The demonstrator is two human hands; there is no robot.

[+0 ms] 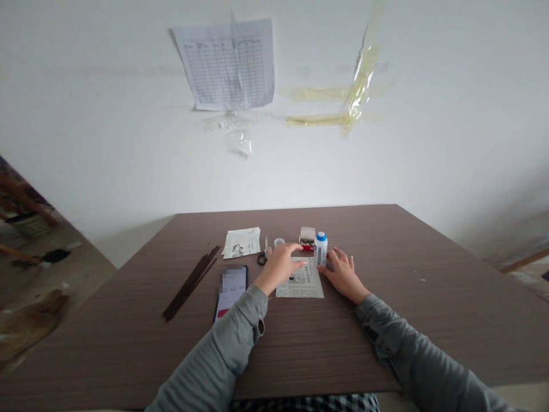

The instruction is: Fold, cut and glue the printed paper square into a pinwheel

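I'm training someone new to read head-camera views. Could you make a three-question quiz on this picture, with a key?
1. Which of the person's hands is closer to the blue-capped white bottle?
2. True or false: the scissors lie to the left of the bottle.
3. Which of these lies to the left of the phone?
a) the scissors
b) the dark thin sticks
c) the bottle

Key:
1. The right hand.
2. True.
3. b
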